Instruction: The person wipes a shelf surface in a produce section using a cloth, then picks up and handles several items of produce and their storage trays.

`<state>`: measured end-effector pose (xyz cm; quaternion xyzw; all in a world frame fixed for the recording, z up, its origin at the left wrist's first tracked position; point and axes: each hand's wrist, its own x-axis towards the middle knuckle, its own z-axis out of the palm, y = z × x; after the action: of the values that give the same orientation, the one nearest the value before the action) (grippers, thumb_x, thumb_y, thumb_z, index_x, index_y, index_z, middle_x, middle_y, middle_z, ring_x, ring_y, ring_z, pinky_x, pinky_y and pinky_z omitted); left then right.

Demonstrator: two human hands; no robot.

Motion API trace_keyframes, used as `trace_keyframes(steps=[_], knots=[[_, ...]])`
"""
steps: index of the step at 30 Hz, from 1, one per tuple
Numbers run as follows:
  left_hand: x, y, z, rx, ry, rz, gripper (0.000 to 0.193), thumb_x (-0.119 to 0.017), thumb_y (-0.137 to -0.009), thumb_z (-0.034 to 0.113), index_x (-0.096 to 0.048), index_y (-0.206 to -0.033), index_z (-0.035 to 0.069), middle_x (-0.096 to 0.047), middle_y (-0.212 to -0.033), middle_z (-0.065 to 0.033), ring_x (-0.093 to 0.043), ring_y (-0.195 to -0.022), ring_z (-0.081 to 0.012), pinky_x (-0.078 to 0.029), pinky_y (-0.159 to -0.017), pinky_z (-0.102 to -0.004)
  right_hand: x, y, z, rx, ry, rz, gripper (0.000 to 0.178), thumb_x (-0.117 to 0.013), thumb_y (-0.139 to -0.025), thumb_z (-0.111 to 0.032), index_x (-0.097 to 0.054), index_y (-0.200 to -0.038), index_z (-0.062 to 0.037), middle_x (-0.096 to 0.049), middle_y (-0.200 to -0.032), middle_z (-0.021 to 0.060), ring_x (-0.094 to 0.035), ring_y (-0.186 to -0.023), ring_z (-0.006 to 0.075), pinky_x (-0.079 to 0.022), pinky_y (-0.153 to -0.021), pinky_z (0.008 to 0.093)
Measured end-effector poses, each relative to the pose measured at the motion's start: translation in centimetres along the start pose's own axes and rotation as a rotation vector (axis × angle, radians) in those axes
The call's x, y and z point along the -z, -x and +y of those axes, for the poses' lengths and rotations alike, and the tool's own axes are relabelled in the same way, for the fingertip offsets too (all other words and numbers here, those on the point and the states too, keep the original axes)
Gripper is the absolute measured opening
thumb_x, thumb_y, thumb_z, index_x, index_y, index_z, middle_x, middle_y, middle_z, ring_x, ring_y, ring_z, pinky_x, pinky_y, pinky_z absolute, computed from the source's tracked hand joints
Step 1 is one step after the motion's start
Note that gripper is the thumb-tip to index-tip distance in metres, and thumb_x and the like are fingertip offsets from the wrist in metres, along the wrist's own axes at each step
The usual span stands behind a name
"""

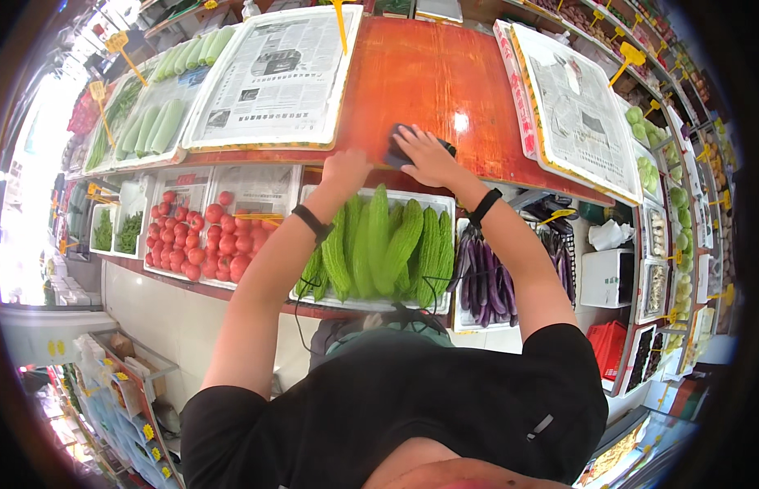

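My right hand [428, 156] holds a dark cloth [396, 147] down on the orange-red board [432, 69], near its front edge. Its fingers spread over the cloth, which shows on both sides of the hand. At the same front edge, to the left, my left hand [347, 169] is closed like a fist and slightly blurred. I see nothing in it, though the undersides of its fingers are hidden. Directly below both hands lies a white foam tray of green bitter melons [379, 244]. Each wrist wears a black band.
Newspaper-lined foam trays flank the board, one left [269, 81] and one right [571, 98]. On the lower shelf, tomatoes [208, 236] lie left and purple eggplants [485, 281] right. Yellow price tags [631, 55] stick up on stems. A red basket [605, 350] stands low at the right.
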<state>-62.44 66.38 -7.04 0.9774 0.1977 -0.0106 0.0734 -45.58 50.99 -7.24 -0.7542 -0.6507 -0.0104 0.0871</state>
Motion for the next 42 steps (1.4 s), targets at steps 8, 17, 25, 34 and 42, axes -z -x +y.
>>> trace_keyframes(steps=[8, 17, 25, 34, 42], knots=[[-1.3, -0.3, -0.2, -0.015, -0.140, 0.095, 0.034, -0.055, -0.086, 0.040, -0.054, -0.089, 0.006, -0.061, -0.087, -0.0116, -0.061, -0.083, -0.0283, -0.052, -0.068, -0.0372, -1.3, -11.3, 3.3, 0.128, -0.081, -0.104, 0.064, -0.055, -0.086, -0.033, -0.031, -0.140, -0.0085, -0.025, -0.147, 0.0142, -0.023, -0.135, 0.0354, -0.023, -0.108, 0.0493], [-0.9, -0.6, -0.5, -0.044, -0.031, 0.030, 0.029, -0.060, -0.083, 0.035, -0.052, -0.087, 0.007, -0.059, -0.083, -0.0109, -0.060, -0.082, -0.0289, -0.051, -0.066, -0.0374, -3.3, -28.1, 14.5, -0.117, -0.043, -0.110, 0.064, -0.044, -0.091, -0.042, -0.023, -0.144, -0.0145, -0.018, -0.151, 0.0095, -0.015, -0.139, 0.0315, -0.016, -0.112, 0.0474], [0.1, -0.5, 0.2, -0.015, -0.023, -0.011, 0.026, -0.063, -0.080, 0.031, -0.051, -0.081, 0.009, -0.056, -0.078, -0.0094, -0.059, -0.077, -0.0293, -0.051, -0.062, -0.0368, -3.7, -33.7, 27.9, -0.281, -0.066, 0.153, 0.053, -0.048, -0.082, -0.041, -0.046, -0.127, -0.0125, -0.042, -0.136, 0.0110, -0.040, -0.124, 0.0312, -0.037, -0.099, 0.0490], [0.2, -1.2, 0.6, -0.015, 0.015, 0.005, 0.025, -0.063, -0.079, 0.031, -0.050, -0.079, 0.009, -0.054, -0.075, -0.0076, -0.058, -0.078, -0.0297, -0.050, -0.061, -0.0361, -5.3, -27.1, 40.8, -0.638, 0.196, 0.069, 0.062, -0.038, -0.090, -0.050, -0.024, -0.145, -0.0233, -0.017, -0.152, 0.0013, -0.016, -0.139, 0.0289, -0.019, -0.110, 0.0505], [-0.4, -1.3, -0.7, -0.101, 0.029, 0.039, 0.026, -0.061, -0.081, 0.032, -0.051, -0.081, 0.008, -0.058, -0.075, -0.0099, -0.060, -0.074, -0.0283, -0.049, -0.062, -0.0390, -1.3, -18.3, 22.4, -0.054, 0.048, -0.048, 0.060, -0.051, -0.086, -0.037, -0.036, -0.138, -0.0122, -0.029, -0.147, 0.0105, -0.028, -0.134, 0.0304, -0.030, -0.103, 0.0482]])
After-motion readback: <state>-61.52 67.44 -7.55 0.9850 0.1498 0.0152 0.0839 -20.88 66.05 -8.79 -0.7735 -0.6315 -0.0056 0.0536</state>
